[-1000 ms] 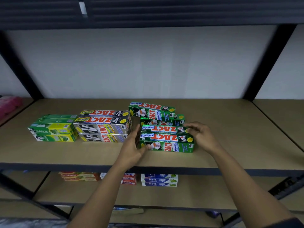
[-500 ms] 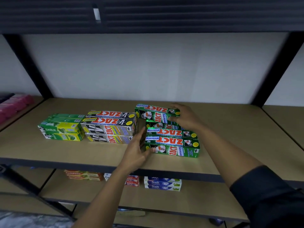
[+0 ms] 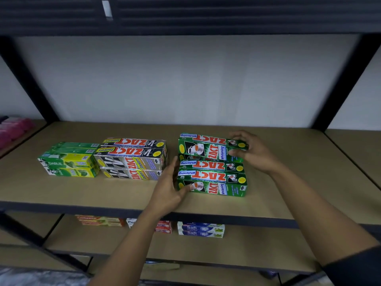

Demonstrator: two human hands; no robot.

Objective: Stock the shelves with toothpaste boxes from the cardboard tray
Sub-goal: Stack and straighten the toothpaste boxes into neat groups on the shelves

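The right hand (image 3: 252,152) has its grip clamped on the right end of the rear green box (image 3: 208,148), thumb on the near face and fingers over the top edge. That box lies with its long axis running left to right across the shelf (image 3: 288,182), so nearly its whole length stretches leftward from the grip. It looks tipped up, its front panel turned toward the camera; whether it rests on a box beneath or is lifted clear, I cannot tell.

Nearer the shelf edge than this grip sit the front green boxes (image 3: 212,182), also lying left to right, stacked and roughly parallel to the held one. The left hand (image 3: 171,186) lies flat against their left end, fingers spread and closed on nothing, its thumb tip touching the front panel. It acts as a stop rather than a hold.

Further left of that hand stand the silver boxes (image 3: 132,159), and past them the yellow-green boxes (image 3: 68,164), both groups squared up.

The coming move likely turns on bringing the held box parallel and flush behind the front stack. The right hand is the nearer one. The cardboard tray is not in view.
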